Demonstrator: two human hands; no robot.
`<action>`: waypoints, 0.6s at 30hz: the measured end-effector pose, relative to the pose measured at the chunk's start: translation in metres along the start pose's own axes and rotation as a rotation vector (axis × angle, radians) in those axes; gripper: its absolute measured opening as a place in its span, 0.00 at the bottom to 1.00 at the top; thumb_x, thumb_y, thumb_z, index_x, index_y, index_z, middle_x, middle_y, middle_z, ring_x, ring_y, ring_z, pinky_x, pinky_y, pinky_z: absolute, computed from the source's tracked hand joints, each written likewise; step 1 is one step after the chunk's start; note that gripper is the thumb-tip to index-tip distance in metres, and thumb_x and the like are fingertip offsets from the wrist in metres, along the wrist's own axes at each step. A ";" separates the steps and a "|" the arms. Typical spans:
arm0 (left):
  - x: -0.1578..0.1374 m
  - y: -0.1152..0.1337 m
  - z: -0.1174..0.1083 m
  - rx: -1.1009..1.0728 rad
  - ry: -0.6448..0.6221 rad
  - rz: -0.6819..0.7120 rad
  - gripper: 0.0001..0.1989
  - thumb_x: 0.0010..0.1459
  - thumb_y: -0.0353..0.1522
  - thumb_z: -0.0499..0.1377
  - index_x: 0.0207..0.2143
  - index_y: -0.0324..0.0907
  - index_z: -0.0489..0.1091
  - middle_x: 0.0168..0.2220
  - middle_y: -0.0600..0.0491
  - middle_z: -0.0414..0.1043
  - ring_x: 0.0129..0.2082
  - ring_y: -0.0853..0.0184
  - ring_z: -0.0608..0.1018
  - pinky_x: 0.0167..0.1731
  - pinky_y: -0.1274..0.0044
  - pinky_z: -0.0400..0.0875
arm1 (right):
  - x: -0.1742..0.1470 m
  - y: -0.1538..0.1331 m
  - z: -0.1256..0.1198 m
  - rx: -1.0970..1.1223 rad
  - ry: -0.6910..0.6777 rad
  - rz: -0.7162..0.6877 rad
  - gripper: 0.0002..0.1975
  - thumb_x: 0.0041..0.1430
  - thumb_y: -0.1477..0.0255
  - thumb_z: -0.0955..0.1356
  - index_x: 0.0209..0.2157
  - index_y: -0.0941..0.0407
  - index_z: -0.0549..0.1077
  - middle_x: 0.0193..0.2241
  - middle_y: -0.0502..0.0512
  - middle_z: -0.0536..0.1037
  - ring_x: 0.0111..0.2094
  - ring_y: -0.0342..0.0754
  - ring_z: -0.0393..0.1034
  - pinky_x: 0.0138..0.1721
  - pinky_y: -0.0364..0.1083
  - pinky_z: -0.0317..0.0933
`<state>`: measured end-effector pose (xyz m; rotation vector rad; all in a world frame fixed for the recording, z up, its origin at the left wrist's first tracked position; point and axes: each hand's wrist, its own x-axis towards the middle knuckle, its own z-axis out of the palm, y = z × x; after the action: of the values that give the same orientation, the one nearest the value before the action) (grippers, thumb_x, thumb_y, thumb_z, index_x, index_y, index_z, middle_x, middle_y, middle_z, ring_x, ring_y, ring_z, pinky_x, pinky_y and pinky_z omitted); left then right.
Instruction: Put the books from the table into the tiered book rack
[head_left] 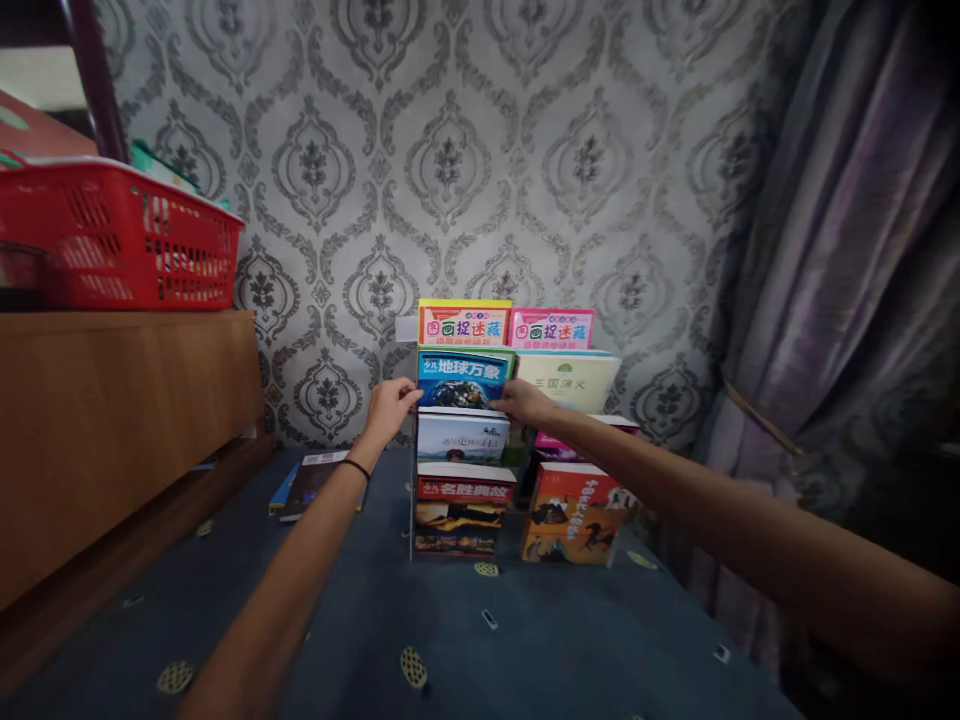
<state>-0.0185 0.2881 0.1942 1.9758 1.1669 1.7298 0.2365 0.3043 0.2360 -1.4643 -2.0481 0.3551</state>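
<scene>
Pinching, with nearly closed left hand (394, 408), left edge of glossy blue rectangular Earth-cover book (454, 376) | held between orange rectangular book (463, 328) above and pale-blue landscape-cover book (461, 438) below, presumably stepped for visibility | gripping right edge with nearly closed right hand (527, 402), likely for balance

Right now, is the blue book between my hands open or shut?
Shut: the blue book shows its front cover facing out, between the left hand and right hand.
</scene>
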 end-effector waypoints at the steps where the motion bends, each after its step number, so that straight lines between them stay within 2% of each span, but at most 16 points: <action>1: 0.000 -0.001 0.000 -0.002 0.001 0.000 0.08 0.52 0.34 0.61 0.22 0.41 0.69 0.18 0.58 0.70 0.21 0.68 0.76 0.24 0.78 0.72 | -0.001 -0.002 0.000 -0.002 -0.005 0.007 0.10 0.55 0.72 0.70 0.22 0.57 0.72 0.12 0.45 0.66 0.17 0.42 0.63 0.22 0.40 0.57; 12: 0.001 -0.002 0.003 0.027 0.004 -0.005 0.09 0.52 0.34 0.59 0.22 0.42 0.65 0.19 0.59 0.67 0.21 0.69 0.75 0.23 0.79 0.71 | -0.007 -0.012 -0.004 -0.056 -0.008 0.022 0.08 0.57 0.73 0.70 0.23 0.57 0.73 0.12 0.44 0.64 0.16 0.41 0.63 0.21 0.39 0.57; 18: -0.001 0.002 0.003 0.096 0.014 0.004 0.09 0.52 0.34 0.58 0.22 0.42 0.66 0.19 0.59 0.68 0.22 0.69 0.74 0.25 0.79 0.68 | -0.012 -0.010 -0.002 -0.101 0.088 -0.035 0.09 0.57 0.73 0.69 0.23 0.56 0.73 0.16 0.46 0.69 0.23 0.44 0.67 0.25 0.40 0.57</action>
<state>-0.0150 0.2873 0.1943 2.0242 1.2751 1.7227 0.2325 0.2893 0.2394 -1.4744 -2.0441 0.1721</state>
